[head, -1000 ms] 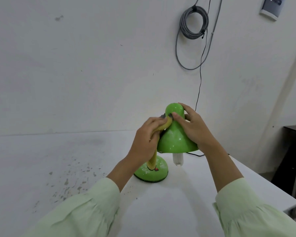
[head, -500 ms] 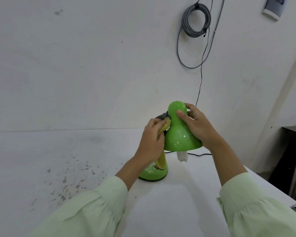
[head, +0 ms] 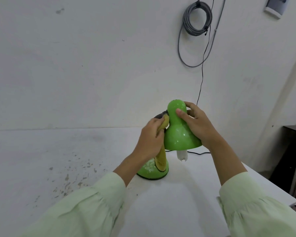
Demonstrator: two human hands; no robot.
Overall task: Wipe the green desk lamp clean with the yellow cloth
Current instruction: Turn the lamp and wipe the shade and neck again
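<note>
The green desk lamp (head: 178, 134) stands on the white table (head: 41, 159), its round base (head: 149, 171) below and a white bulb (head: 182, 155) poking out under the shade. My right hand (head: 196, 124) grips the upper part of the shade from the right, thumb across its front. My left hand (head: 150, 137) is closed around the yellow cloth (head: 161, 159), pressing it against the grey flexible neck (head: 159, 115) just left of the shade. The cloth's loose end hangs down onto the base. Most of the neck is hidden by my left hand.
A thin black cord (head: 202, 74) runs from the lamp up the white wall. A grey coiled cable (head: 195, 19) hangs high on the wall. The table has dark specks (head: 72, 177) on its left part; its right edge (head: 272, 185) falls off toward dark furniture (head: 290, 151).
The lamp shade has tipped up and shifted slightly right under my right hand. My left hand with the cloth has slid a little down the neck.
</note>
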